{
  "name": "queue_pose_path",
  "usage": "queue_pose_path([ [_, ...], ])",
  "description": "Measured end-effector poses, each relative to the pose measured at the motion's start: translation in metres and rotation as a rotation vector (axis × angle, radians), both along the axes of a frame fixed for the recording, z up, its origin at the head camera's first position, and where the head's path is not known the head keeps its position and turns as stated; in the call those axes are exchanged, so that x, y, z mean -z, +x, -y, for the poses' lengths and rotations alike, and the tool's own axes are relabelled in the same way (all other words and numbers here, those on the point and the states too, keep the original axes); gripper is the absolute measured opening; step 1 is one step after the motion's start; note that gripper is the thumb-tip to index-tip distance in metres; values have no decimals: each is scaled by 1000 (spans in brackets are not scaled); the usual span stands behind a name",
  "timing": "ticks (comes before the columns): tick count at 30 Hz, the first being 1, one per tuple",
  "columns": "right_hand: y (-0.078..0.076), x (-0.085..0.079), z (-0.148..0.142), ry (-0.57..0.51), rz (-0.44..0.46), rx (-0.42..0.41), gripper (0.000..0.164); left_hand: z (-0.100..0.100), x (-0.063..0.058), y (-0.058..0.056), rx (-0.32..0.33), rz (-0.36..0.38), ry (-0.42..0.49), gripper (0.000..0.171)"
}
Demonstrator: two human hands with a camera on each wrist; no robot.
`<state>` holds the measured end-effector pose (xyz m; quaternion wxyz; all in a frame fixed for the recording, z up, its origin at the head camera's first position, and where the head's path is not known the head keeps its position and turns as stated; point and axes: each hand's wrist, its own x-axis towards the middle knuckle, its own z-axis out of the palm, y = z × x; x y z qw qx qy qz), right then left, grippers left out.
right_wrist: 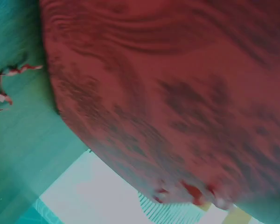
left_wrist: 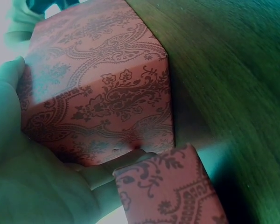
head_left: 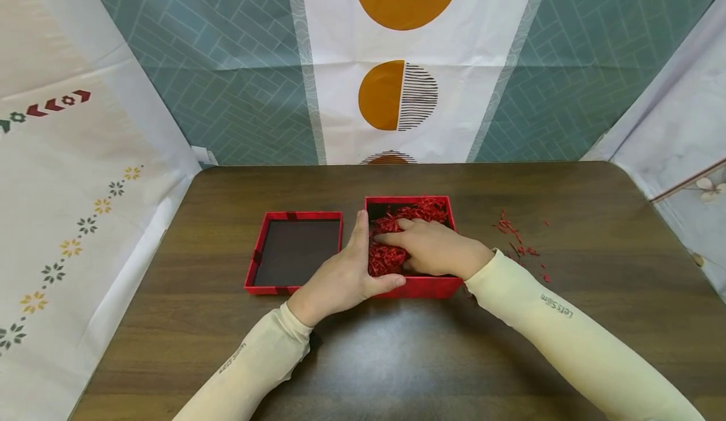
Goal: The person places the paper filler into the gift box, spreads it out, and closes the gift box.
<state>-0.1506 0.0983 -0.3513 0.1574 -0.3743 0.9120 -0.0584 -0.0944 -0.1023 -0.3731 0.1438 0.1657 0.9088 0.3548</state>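
A red patterned box (head_left: 422, 287) with a dark inside stands at the middle of the table, holding red shredded paper (head_left: 387, 259). My left hand (head_left: 339, 280) rests against its near left corner, fingers straight along the left wall and thumb across the front wall. The box's floral print (left_wrist: 102, 88) shows in the left wrist view. Inside the box, my right hand (head_left: 439, 247) touches the shredded paper with fingers spread. The right wrist view shows mostly the box's outer wall (right_wrist: 149, 98), with the hand hidden.
A shallow red tray-like lid (head_left: 297, 251) with a dark inside lies just left of the box, its patterned corner (left_wrist: 168, 189) near my left fingers. Loose red paper scraps (head_left: 507, 227) are scattered right of the box on the wooden table (head_left: 595, 232). Patterned cloths hang around it.
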Motion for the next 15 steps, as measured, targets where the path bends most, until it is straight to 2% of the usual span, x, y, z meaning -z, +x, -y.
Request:
queue_pose_path([
  [4,4,-16,-9,-85,77,21,70,-1,0,0,7,15,12,125],
  [8,11,-31,-18,-121,134,32,68,0,1,-1,4,9,7,126],
  [11,14,-40,-25,-195,134,19,59,0,2,-1,0,3,-1,126],
  [15,9,-47,-41,-405,79,57,45,-1,2,-1,0,4,-1,127],
])
